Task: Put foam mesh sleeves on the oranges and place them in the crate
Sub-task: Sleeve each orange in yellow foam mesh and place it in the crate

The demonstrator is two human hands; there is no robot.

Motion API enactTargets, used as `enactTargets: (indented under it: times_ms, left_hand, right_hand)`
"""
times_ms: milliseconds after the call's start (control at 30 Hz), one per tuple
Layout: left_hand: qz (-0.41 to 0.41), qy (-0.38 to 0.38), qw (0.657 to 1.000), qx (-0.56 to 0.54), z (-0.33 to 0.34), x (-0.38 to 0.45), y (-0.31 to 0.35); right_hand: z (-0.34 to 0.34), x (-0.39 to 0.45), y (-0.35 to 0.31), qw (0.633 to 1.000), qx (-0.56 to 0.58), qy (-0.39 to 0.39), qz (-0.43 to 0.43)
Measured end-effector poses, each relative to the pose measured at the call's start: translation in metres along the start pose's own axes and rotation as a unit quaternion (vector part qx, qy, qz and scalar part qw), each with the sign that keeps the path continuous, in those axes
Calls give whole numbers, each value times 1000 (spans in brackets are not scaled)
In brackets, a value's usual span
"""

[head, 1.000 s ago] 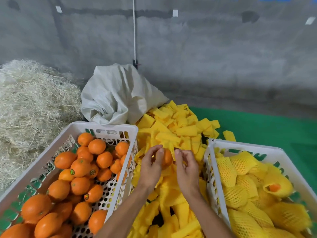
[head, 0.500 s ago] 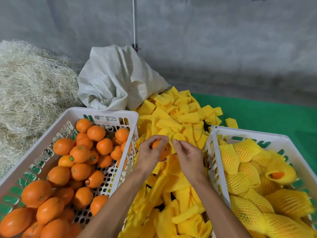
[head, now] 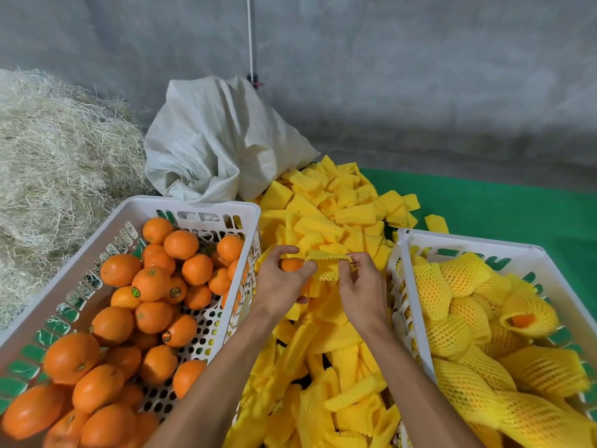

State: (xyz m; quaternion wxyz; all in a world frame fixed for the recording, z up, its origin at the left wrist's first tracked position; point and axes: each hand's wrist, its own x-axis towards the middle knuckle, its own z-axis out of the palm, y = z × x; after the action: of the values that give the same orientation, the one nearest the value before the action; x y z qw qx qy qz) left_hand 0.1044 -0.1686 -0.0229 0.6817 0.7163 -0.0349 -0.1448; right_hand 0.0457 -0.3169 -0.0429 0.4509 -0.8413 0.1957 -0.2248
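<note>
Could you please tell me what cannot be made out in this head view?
- Held orange: mostly hidden by the left hand and the foam sleeve.
- Right hand: its fingertips are hidden in the sleeve.
- Crate of bare oranges and crate of sleeved oranges: near ends cut off by the frame edges.
- Orange stickers: print too small.

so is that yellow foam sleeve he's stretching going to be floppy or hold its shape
Likely floppy: the foam mesh sleeve sags between the left hand and right hand. Probably light and stretchy, since spare sleeves lie crumpled in the pile.
</note>
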Motion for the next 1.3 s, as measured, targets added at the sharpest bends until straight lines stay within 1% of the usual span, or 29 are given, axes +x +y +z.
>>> enactTargets:
  times_ms: [67, 133, 200, 267, 300, 333, 367, 400, 467, 567, 633, 700, 800, 867, 1033, 1133, 1200, 1300]
  left_hand:
    - [-85, -12, 996, -22, 1, -3, 4]
    - [-167, -44, 983, -67, 1, -6, 9]
    - [-209, -102, 964, -128, -1, -8, 11]
    - [-218, -162, 938, -215, -7, -8, 15]
    - [-217, -183, 922, -263, -8, -8, 17]
    - [-207, -199, 914, -287, -9, -8, 18]
    - [-188, -208, 919, -276, -9, -8, 18]
    - [-161, -215, 932, -245, -8, -8, 17]
    - [-112, -222, 949, -195, -3, -11, 13]
    - [-70, -218, 959, -169, 3, -14, 8]
    - [-55, -199, 966, -154, 4, -14, 8]
    - [-58, -175, 971, -153, 6, -14, 9]
    - [-99, -109, 975, -163, 5, -12, 10]
    - [-120, -92, 975, -162, 3, -9, 9]
    - [-166, -89, 959, -212, 2, -9, 8]
    - [-192, -117, 942, -248, 0, -9, 13]
    - [-220, -134, 927, -271, -3, -8, 14]
    - [-261, -154, 896, -323, -7, -5, 14]
  right_hand:
    - [-2, -1, -1, 998, -51, 21, -10]
    - [-2, -4, -4, 996, -78, 25, -21]
    - [-2, -5, -6, 993, -112, 39, -23]
    - [-4, -3, -5, 988, -144, 47, -14]
    - [-5, -2, -4, 986, -163, 41, -8]
    - [-6, -2, -4, 982, -185, 26, -5]
    - [-6, -2, -4, 978, -207, 5, -4]
    - [-5, -3, -5, 975, -223, -15, -6]
    - [-3, -5, -5, 974, -222, -33, -19]
    - [-4, -6, -5, 983, -179, -24, -30]
    - [-4, -6, -5, 987, -157, -16, -38]
    - [-3, -6, -6, 988, -149, -9, -45]
    - [-1, -6, -5, 989, -140, -10, -52]
    - [-1, -6, -5, 988, -138, -8, -62]
    - [-1, -5, -6, 988, -138, -8, -72]
    - [-2, -5, -5, 989, -129, -2, -68]
    - [-3, -5, -5, 990, -117, -17, -73]
    - [-3, -3, -2, 988, -97, -54, -106]
